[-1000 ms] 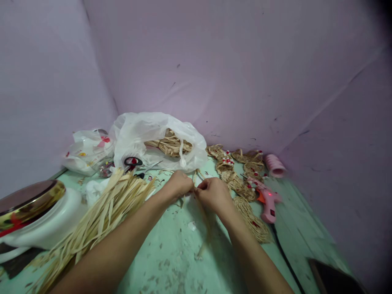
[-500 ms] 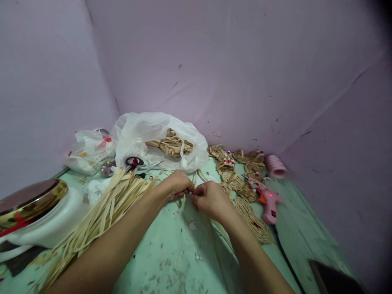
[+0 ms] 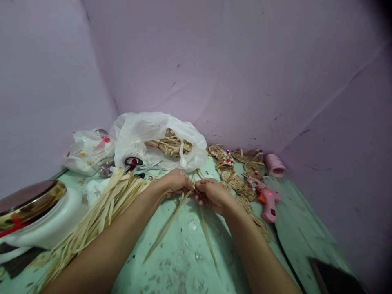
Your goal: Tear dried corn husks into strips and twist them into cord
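Note:
Over the middle of the green table (image 3: pixel 171 253), my left hand (image 3: pixel 177 182) and my right hand (image 3: pixel 212 193) meet with fingers pinched. Both grip a thin braid of dried straw strips (image 3: pixel 193 185) between them. Two loose tails hang from it toward me: one straw strip (image 3: pixel 167 226) slants down to the left, another straw strip (image 3: pixel 208 237) down to the right. A narrow loop of the braid shows just beyond my fingertips. By my left forearm lies a bundle of pale straw strips (image 3: pixel 104 208).
A white plastic bag (image 3: pixel 131 130) with more straw stands at the back, scissors (image 3: pixel 134 161) before it. On the right are coiled braided pieces (image 3: pixel 235 183) with beads, a pink glue gun (image 3: pixel 269 204) with its light on, and a pink spool (image 3: pixel 275 165). A white container (image 3: pixel 67 216) sits left.
My hands have stayed close together at the braid while the fingers shifted. The hanging strips, blurred or behind my right arm earlier, now spread apart to left and right.

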Available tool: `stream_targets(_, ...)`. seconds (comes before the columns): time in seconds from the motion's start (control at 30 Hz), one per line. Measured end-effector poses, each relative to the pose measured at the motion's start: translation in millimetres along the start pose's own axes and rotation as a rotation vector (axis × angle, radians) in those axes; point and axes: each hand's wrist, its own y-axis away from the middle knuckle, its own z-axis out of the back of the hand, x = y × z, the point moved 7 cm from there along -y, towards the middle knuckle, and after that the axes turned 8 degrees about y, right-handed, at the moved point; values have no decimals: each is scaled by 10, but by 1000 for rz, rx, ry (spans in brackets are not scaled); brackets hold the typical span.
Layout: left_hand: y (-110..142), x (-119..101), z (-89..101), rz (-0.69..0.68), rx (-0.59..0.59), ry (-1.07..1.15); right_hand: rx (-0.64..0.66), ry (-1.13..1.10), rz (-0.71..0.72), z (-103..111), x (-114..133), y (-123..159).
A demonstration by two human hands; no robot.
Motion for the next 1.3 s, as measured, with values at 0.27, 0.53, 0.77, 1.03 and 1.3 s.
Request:
stream_targets(0.27,-8,2,17,-20,57,-53,-16,28,70,70,-75,-130)
stream_targets(0.53,7,-164,76,-155,-122,-408,-35,-35,65,93,-121,-166)
stream_targets(0.77,39,-134,58,-177,-118,-559,-31,-17,85,109,-131,-158)
stream_targets(1.03,208,-200,264,-154,-36,-585,-54,-1,84,123,-155,-188)
stream_targets(1.3,635,-375,860,4,-369,-887,-22,3,80,120,-169,-192)
